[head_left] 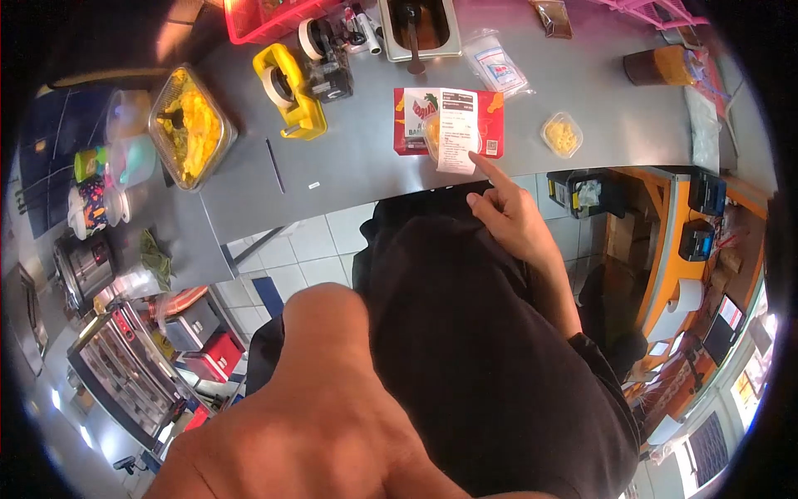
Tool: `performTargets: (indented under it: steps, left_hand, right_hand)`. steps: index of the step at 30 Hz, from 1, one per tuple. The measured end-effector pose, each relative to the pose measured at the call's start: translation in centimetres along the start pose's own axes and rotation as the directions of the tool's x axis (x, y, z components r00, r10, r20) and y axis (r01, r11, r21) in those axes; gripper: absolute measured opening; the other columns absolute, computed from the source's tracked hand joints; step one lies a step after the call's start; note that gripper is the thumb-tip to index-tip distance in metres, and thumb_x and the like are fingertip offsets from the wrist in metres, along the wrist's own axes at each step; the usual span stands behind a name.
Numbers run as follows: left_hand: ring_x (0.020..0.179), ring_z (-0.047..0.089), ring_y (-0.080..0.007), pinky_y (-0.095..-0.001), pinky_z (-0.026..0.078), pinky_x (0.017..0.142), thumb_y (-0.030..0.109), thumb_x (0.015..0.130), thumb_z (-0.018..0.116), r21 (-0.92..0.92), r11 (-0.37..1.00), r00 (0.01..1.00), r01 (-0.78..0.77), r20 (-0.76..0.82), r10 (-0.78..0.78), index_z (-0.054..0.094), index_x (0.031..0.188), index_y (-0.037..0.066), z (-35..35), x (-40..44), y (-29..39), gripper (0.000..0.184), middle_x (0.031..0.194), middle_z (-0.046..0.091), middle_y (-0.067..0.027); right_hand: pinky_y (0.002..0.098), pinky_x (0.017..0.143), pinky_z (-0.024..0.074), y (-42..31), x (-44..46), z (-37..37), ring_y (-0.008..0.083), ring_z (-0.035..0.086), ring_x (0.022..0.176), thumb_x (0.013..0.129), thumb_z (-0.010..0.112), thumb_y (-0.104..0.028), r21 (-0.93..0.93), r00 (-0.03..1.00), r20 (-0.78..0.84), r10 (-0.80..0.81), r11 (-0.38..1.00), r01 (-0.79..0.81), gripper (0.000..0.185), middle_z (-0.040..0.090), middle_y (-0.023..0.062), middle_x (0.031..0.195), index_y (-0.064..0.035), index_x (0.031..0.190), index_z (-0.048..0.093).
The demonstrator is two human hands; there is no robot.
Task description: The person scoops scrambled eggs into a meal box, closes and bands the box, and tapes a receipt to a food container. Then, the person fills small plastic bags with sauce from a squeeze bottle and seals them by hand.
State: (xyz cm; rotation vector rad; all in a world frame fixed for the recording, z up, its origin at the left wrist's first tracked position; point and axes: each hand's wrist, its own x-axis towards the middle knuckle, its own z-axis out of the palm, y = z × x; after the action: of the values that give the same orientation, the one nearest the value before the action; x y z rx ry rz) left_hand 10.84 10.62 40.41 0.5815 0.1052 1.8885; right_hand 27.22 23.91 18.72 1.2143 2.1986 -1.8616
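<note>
My right hand [515, 218] has its index finger stretched out to the lower edge of a printed receipt [456, 133], thumb apart and the other fingers curled, holding nothing. The receipt lies over a clear container [431, 131] of yellowish food, partly hidden, on a red printed package [492, 125] near the counter's front edge. To the right stands a small clear tub [562, 135] of pale yellow pieces. Very large and close to the camera, my left hand [307, 424] shows its back and one extended digit; the other fingers are hidden, and nothing held is visible.
The grey counter [357, 162] carries a yellow tape dispenser [291, 91], a tray of yellow food [193, 129], a metal pan [420, 33] with a dark ladle, a plastic-wrapped packet [499, 66], and a dark drink cup [657, 66]. An orange-edged shelf [665, 249] stands right.
</note>
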Motion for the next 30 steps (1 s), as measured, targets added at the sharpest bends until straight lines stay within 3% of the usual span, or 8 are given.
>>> performTargets:
  steps: [2,12,15,18,21,24,26,30]
  left_hand:
    - [0.043,0.038,-0.0143,-0.0483,0.053,0.075,0.006,0.088,0.051,-0.028,0.984,0.978,-0.173,0.114,0.176,0.051,0.084,0.013,-0.7,-0.3,-1.0,0.009,0.055,0.038,0.0012]
    - [0.046,0.040,-0.0146,-0.0489,0.050,0.074,0.005,0.087,0.051,-0.051,0.984,0.977,-0.172,0.121,0.177,0.054,0.086,0.013,-1.5,0.1,-0.1,0.009,0.056,0.038,0.0014]
    - [0.046,0.040,-0.0139,-0.0529,0.052,0.078,0.007,0.088,0.052,-0.106,0.992,0.979,-0.075,0.180,0.093,0.055,0.087,0.013,-2.3,0.5,1.0,0.007,0.057,0.037,0.0021]
    - [0.047,0.041,-0.0134,-0.0581,0.053,0.081,0.008,0.088,0.055,-0.162,0.982,0.986,0.094,0.149,-0.070,0.057,0.088,0.014,-1.9,1.2,2.9,0.006,0.056,0.037,0.0023]
    - [0.049,0.044,-0.0138,-0.0621,0.055,0.086,0.011,0.089,0.057,-0.143,0.953,0.937,0.268,-0.190,-0.292,0.058,0.088,0.014,-0.7,1.1,4.8,0.004,0.057,0.039,0.0020]
    - [0.053,0.049,-0.0150,-0.0613,0.056,0.088,0.014,0.090,0.059,-0.176,0.899,0.913,0.400,0.164,-0.374,0.060,0.090,0.014,-3.5,2.0,4.1,0.001,0.060,0.044,0.0009]
    - [0.057,0.052,-0.0154,-0.0632,0.054,0.092,0.019,0.091,0.063,-0.281,0.951,0.927,0.129,0.376,-0.014,0.061,0.092,0.014,-5.0,2.1,2.1,0.006,0.064,0.049,-0.0008]
    - [0.055,0.056,-0.0206,-0.0474,0.059,0.062,0.020,0.096,0.062,-0.231,0.969,0.955,0.090,0.294,-0.019,0.055,0.102,0.008,-7.5,2.7,2.6,0.015,0.063,0.058,-0.0068]
  right_hand:
    - [0.0361,0.063,0.0460,0.3,0.1,0.0,0.0227,0.055,0.057,0.091,0.065,-0.018,-0.052,0.999,0.032,0.019,0.998,-0.017,0.062,0.062,0.0117,0.066,-0.0008,0.147,0.044]
    - [0.0333,0.062,0.0447,-4.5,-2.5,-2.1,0.0158,0.053,0.057,0.092,0.065,-0.017,0.063,0.997,0.080,0.008,0.998,-0.013,0.066,0.057,0.0103,0.062,-0.0043,0.151,0.039]
    - [0.0311,0.061,0.0439,-3.8,-2.1,-2.4,0.0123,0.052,0.058,0.093,0.066,-0.018,0.135,0.984,0.177,0.010,0.990,-0.034,0.070,0.057,0.0087,0.062,-0.0063,0.154,0.035]
    - [0.0313,0.060,0.0429,-2.1,-0.5,-2.0,0.0109,0.050,0.056,0.093,0.067,-0.020,-0.110,0.987,0.157,0.044,0.994,-0.027,0.070,0.057,0.0088,0.062,-0.0065,0.154,0.035]
    - [0.0325,0.057,0.0412,-2.1,-0.5,-2.0,0.0127,0.047,0.054,0.094,0.067,-0.021,-0.042,0.981,0.177,0.083,0.996,-0.077,0.068,0.056,0.0098,0.061,-0.0060,0.153,0.038]
    - [0.0332,0.055,0.0402,-2.1,-0.3,-2.2,0.0130,0.044,0.053,0.095,0.066,-0.022,0.007,0.967,0.240,0.087,0.996,-0.091,0.064,0.055,0.0102,0.060,-0.0069,0.152,0.040]
    - [0.0325,0.055,0.0400,-2.8,-0.3,-2.4,0.0110,0.043,0.054,0.095,0.066,-0.022,-0.080,0.965,0.248,0.086,0.994,-0.068,0.062,0.054,0.0087,0.059,-0.0089,0.151,0.042]
    - [0.0327,0.055,0.0406,-3.9,-0.9,-3.6,0.0120,0.043,0.054,0.096,0.065,-0.023,-0.049,0.954,0.280,0.107,0.994,-0.097,0.059,0.055,0.0085,0.060,-0.0107,0.150,0.045]
